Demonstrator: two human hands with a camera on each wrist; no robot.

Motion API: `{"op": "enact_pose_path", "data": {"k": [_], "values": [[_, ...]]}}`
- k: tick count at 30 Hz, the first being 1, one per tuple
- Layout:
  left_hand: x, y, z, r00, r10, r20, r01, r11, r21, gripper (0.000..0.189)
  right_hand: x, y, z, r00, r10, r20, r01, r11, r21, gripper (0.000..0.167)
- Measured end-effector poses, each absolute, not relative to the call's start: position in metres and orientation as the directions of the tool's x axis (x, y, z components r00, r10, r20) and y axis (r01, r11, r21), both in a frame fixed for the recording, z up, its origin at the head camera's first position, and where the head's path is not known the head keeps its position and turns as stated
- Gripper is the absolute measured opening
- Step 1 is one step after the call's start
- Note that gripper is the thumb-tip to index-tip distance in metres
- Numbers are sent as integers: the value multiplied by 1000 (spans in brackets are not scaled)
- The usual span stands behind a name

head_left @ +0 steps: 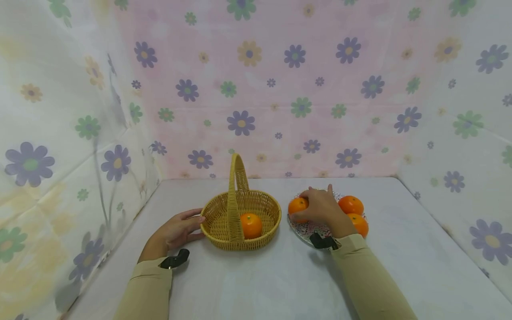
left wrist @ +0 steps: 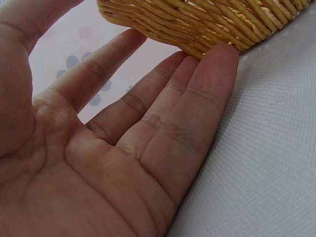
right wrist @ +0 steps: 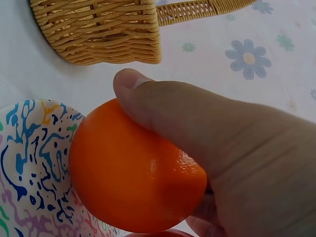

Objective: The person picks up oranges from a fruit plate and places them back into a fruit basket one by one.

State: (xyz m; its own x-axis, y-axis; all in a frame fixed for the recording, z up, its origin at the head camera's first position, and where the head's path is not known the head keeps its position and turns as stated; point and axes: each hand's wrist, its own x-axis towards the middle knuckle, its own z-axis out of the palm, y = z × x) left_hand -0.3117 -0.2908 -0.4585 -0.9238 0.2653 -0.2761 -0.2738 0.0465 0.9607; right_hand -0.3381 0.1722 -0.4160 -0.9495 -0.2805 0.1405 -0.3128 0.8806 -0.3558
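Observation:
My right hand (head_left: pixel 320 210) grips an orange (head_left: pixel 298 208) at the left side of a speckled plate (head_left: pixel 302 232). In the right wrist view the thumb lies across the top of this orange (right wrist: pixel 133 173), with other fingers partly hidden behind it. My left hand (head_left: pixel 180 229) touches the left side of a wicker basket (head_left: pixel 244 244) with extended fingers. The left wrist view shows fingertips against the basket's woven wall (left wrist: pixel 197 29), palm facing up. Inside the basket, right of its tall handle (head_left: pixel 233 200), sits another orange (head_left: pixel 251 226).
Two more oranges, one farther back (head_left: pixel 351 205) and one nearer (head_left: pixel 359 224), rest at the plate's right side. A white cloth covers the table (head_left: pixel 248 284). Flower-printed fabric (head_left: pixel 272 98) stands behind and on both sides.

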Motion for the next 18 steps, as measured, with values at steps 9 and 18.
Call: {"op": "enact_pose_path", "data": {"k": [9,18], "values": [[-312,-293,-459,-926,255,-277,-274,49,961,75,-336,169,-411,-948,-258,185,-311,871,-380,75],[-312,-292,-459,-923,263,-282,-282,36,959,73,-330,165,-402,-955,-229,188,-293,825,-484,86]]}}
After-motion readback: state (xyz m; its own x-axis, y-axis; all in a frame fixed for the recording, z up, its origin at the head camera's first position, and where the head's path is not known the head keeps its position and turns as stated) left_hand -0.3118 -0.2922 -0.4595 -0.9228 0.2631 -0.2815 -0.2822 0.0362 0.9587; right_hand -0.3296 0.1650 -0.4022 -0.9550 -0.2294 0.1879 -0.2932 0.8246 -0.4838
